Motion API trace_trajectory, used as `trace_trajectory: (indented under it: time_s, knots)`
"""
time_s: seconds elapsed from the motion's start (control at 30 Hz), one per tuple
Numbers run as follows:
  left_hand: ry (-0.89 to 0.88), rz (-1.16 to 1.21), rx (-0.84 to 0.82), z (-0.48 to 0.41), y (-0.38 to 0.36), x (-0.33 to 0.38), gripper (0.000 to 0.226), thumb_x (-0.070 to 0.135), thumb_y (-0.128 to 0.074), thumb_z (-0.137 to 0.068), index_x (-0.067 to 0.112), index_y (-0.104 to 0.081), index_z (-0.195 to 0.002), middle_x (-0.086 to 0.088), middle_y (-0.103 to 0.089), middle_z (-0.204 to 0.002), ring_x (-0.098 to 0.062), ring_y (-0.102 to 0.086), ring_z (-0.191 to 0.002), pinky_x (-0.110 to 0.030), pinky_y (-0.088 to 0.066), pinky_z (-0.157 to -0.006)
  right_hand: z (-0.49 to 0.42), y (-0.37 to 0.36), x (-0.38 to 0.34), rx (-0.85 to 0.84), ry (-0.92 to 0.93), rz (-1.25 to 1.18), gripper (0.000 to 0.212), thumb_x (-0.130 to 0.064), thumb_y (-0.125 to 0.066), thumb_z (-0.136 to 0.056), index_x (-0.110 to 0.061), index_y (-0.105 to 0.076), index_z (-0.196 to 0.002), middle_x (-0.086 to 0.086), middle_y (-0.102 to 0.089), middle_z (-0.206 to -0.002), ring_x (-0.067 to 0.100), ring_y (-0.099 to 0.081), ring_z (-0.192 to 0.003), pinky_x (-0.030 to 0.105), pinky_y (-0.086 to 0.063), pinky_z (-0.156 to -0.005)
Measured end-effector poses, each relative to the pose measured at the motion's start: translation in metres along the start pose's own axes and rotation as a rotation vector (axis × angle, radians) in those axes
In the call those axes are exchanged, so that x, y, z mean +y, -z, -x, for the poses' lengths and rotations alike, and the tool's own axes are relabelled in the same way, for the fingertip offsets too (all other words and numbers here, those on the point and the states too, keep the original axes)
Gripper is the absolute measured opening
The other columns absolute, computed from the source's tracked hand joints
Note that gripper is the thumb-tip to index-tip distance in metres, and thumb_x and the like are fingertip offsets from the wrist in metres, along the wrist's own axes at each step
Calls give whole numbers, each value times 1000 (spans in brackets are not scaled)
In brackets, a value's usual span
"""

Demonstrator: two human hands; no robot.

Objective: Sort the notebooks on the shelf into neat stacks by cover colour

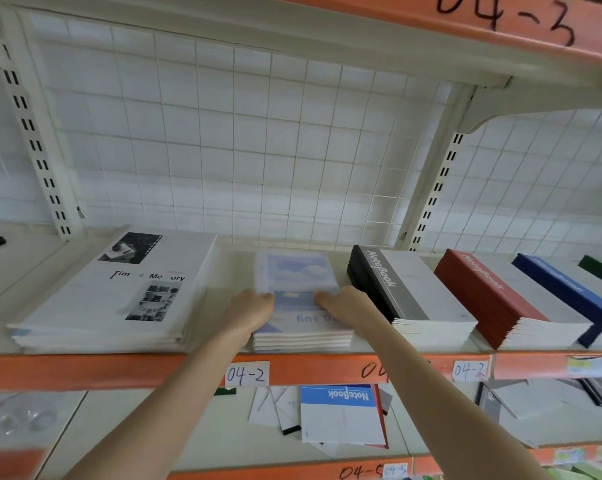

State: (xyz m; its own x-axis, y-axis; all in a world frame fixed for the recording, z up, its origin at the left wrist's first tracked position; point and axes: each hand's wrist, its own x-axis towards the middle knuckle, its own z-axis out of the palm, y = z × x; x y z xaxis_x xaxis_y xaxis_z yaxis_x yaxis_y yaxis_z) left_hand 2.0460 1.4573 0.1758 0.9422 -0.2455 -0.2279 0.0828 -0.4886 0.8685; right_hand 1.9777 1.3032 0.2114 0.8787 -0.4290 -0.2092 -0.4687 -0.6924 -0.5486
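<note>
Stacking in hand: left hand [254,306] and right hand [344,303] pinch the pale-blue cloud-printed paper notebook [296,271] over its matching stack [301,337]; next move requires flush alignment.

Stationery shop, orange-edged shelving [85,370], coded shelf label [247,374], stacked notebooks [410,299], wire-grid backing [223,150]

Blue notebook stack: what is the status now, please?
Left hand and right hand grip top blue notebook, blurred. Blue stack sits between white stack and black stack. Nothing in the way.
</note>
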Motion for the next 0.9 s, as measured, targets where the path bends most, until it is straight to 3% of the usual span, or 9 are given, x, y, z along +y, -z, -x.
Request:
trace_trajectory:
  time_s: [0.07, 0.13, 0.2, 0.3, 0.47, 0.6, 0.7, 0.77, 0.9]
  knots:
    - [-46, -30, 18, 6, 2, 4, 23, 23, -40, -93, 5, -54, -95, -12, -59, -90, -23, -57, -77, -29, -41, -68, -3, -2, -2, 41, 16, 93, 45, -38, -45, -87, -5, -56, -116, 10, -58, -103, 29, -54, -99, 29, -43, -79]
    - [-87, -129, 70, 17, 7, 9, 25, 26, -40, -96, 5, -49, -106, -2, -53, -85, -11, -49, -69, -18, -35, -58, -6, -1, -8, 110, 45, 226, 55, -39, -47, -86, -6, -42, -129, 14, -48, -123, 34, -42, -116, 36, -40, -92]
    - [-196, -226, 133, 29, 18, 13, 28, 25, -43, -97, 6, -49, -116, -3, -57, -93, -12, -54, -79, -10, -37, -63, -6, 1, -22, 177, 150, 290, 51, -32, -46, -92, -6, -34, -135, 16, -38, -134, 35, -31, -125, 38, -34, -96]
    - [-289, -248, 240, 37, 34, 10, 45, 22, -46, -96, 5, -40, -137, -13, -47, -134, -24, -48, -120, -26, -36, -95, -6, -1, -45, 204, 317, 198, 47, -25, -45, -95, -8, -35, -138, 14, -35, -139, 32, -30, -128, 34, -31, -101]
    - [-386, -332, 504, 49, 73, -4, 41, 14, -54, -91, 2, -50, -130, -17, -53, -125, -31, -54, -113, -36, -40, -91, -2, -28, -75, 194, 553, -18, 36, -10, -48, -93, -5, -51, -128, 12, -46, -132, 27, -47, -119, 26, -36, -95]
    - [-299, -455, 634, 46, 110, -21, 46, 15, -58, -87, 3, -50, -130, -19, -51, -128, -38, -50, -113, -43, -43, -88, 2, -53, -101, 105, 620, -155, 31, -4, -50, -89, -4, -58, -119, 12, -51, -126, 25, -57, -104, 24, -43, -89]
    - [-116, -675, 639, 42, 145, -32, 52, 25, -55, -89, 4, -44, -135, -19, -46, -132, -38, -44, -120, -46, -39, -93, 8, -70, -124, -61, 528, -215, 35, -14, -51, -92, -10, -52, -127, 9, -51, -126, 21, -55, -106, 19, -39, -83]
    - [45, -746, 595, 36, 172, -39, 57, 36, -53, -90, 6, -38, -136, -17, -41, -135, -35, -38, -125, -46, -37, -97, 9, -80, -139, -213, 365, -270, 43, -24, -51, -93, -14, -42, -134, 6, -50, -121, 19, -52, -104, 26, -41, -85]
    - [243, -538, 323, 18, 217, -65, 74, 43, -63, -76, 7, -37, -135, -13, -45, -134, -30, -45, -121, -38, -41, -97, 14, -100, -162, -465, -9, -656, 25, -19, -54, -90, -10, -50, -112, 6, -58, -88, 17, -53, -68, 29, -41, -65]
